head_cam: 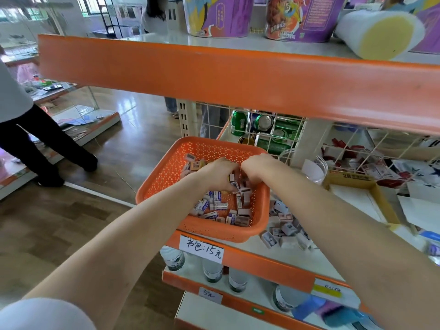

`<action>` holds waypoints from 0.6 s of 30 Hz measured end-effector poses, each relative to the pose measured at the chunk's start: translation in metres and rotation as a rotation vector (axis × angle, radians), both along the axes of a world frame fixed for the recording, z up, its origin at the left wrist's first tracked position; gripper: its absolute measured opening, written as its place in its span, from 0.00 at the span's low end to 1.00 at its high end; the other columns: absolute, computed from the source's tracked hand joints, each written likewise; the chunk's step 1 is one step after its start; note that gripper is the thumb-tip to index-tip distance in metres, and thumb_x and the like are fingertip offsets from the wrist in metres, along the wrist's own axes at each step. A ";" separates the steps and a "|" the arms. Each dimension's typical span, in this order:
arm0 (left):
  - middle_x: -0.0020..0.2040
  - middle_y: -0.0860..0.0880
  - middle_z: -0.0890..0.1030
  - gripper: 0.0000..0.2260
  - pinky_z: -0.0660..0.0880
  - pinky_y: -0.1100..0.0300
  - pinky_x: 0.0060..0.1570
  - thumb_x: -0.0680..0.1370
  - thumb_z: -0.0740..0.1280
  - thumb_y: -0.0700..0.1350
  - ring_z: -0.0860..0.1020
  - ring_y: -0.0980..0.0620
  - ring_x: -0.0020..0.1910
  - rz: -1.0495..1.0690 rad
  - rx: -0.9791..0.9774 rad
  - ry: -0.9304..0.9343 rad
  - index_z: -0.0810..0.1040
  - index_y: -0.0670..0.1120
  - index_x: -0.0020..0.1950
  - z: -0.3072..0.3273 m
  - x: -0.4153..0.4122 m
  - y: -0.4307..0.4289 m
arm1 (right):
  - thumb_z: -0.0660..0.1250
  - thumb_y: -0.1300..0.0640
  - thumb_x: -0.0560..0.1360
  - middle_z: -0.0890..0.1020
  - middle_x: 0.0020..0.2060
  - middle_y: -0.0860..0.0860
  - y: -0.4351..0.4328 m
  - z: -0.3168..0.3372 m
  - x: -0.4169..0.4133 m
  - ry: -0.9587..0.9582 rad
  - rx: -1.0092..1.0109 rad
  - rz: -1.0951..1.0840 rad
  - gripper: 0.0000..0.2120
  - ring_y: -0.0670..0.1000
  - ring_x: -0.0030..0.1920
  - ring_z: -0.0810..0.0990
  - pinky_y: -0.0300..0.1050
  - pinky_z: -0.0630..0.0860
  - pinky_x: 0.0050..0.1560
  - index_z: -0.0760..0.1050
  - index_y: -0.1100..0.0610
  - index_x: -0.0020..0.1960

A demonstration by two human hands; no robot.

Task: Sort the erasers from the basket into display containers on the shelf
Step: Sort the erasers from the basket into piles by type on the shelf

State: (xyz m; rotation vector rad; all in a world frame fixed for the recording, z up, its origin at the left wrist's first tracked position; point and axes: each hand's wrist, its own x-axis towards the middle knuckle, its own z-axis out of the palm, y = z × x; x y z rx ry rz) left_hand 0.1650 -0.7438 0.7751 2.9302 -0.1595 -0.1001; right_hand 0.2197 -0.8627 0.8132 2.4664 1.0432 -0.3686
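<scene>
An orange perforated basket [164, 172] sits on the shelf's left end, holding several small boxed erasers [217, 206]. Both my hands are inside it, side by side. My left hand [217, 173] has its fingers curled down into the eraser pile and pinches erasers. My right hand [256, 169] is curled over the pile beside it, fingers gripping erasers. More loose erasers [284, 232] lie on the white shelf [316, 263] just right of the basket. A clear round container [314, 169] stands behind, right of the basket. An open cardboard box [378, 196] lies further right.
An orange shelf edge [238, 77] crosses close overhead. A wire grid [281, 129] with green cans stands behind the basket. Water bottles [213, 270] stand on the lower shelf. A person in dark trousers [35, 144] stands in the aisle at left.
</scene>
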 end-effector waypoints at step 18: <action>0.59 0.54 0.74 0.17 0.64 0.62 0.58 0.73 0.72 0.47 0.69 0.56 0.59 -0.169 -0.046 0.185 0.77 0.52 0.61 0.013 -0.034 0.017 | 0.67 0.39 0.71 0.78 0.56 0.44 -0.005 0.001 -0.001 0.012 -0.038 0.144 0.25 0.50 0.56 0.76 0.46 0.72 0.51 0.69 0.42 0.66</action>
